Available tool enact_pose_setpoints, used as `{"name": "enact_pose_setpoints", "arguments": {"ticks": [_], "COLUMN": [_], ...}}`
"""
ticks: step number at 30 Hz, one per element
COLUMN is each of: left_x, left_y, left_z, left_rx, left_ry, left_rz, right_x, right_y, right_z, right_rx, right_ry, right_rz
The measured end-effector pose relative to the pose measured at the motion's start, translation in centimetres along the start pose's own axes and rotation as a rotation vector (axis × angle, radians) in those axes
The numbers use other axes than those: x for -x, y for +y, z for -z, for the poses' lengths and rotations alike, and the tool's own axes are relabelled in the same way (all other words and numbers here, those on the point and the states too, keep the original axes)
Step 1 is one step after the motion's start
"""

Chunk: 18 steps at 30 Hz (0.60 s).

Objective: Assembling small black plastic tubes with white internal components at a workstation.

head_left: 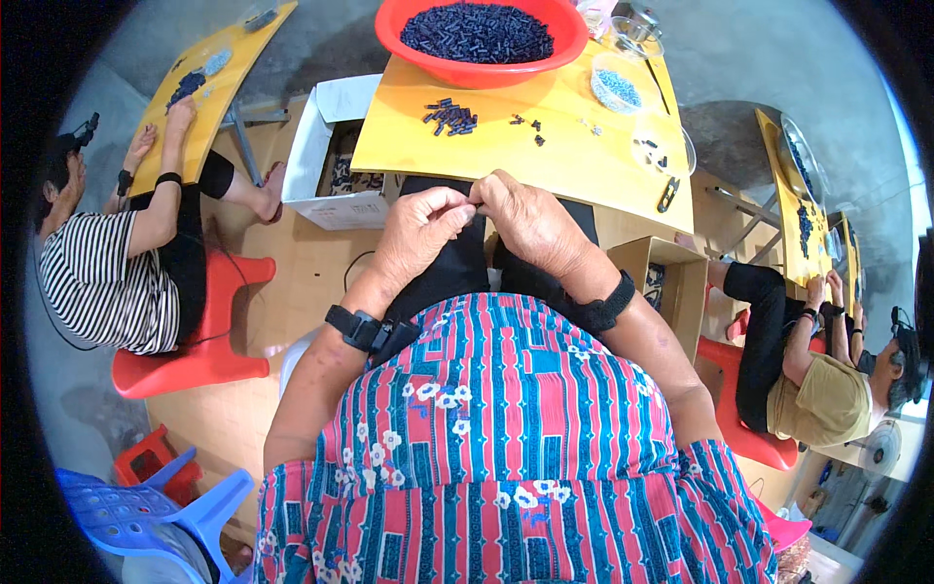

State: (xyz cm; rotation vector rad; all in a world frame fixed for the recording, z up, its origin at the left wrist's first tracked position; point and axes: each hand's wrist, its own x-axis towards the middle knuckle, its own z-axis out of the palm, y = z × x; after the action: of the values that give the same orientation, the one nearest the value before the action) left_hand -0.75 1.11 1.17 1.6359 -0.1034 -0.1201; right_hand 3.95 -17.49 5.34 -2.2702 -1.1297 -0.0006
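My left hand (425, 231) and my right hand (530, 222) meet above my lap, just off the near edge of the yellow table (409, 151). Both are closed in a pinch, fingertips together; whatever small piece lies between them is too hidden to name. Beyond them on the table is a loose pile of short dark cylindrical parts (450, 118). To its right lie a few small black bits (528, 124). At the far side a red basin (389, 44) is heaped with the same dark cylinders.
A clear tub of small metallic pieces (617, 90) and a black-handled tool (668, 195) are on the table's right. A white box (336, 107) stands left below, a cardboard box (632, 255) right. Co-workers sit at tables on both sides; a blue chair (209, 511) is behind left.
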Motion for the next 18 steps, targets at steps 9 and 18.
{"name": "enact_pose_setpoints", "arguments": {"ticks": [9,18], "left_x": [-0.86,-0.87], "left_y": [-0.16,0.04], "left_z": [0.38,0.01], "left_rx": [0.338,0.393], "left_ry": [-0.019,-0.037], "left_rz": [0.043,0.029], "right_x": [-0.35,-0.87], "right_y": [0.29,-0.10], "right_z": [-0.29,0.62], "right_rx": [-0.605,-0.589], "right_ry": [0.173,0.184], "right_rz": [-0.231,-0.234]}}
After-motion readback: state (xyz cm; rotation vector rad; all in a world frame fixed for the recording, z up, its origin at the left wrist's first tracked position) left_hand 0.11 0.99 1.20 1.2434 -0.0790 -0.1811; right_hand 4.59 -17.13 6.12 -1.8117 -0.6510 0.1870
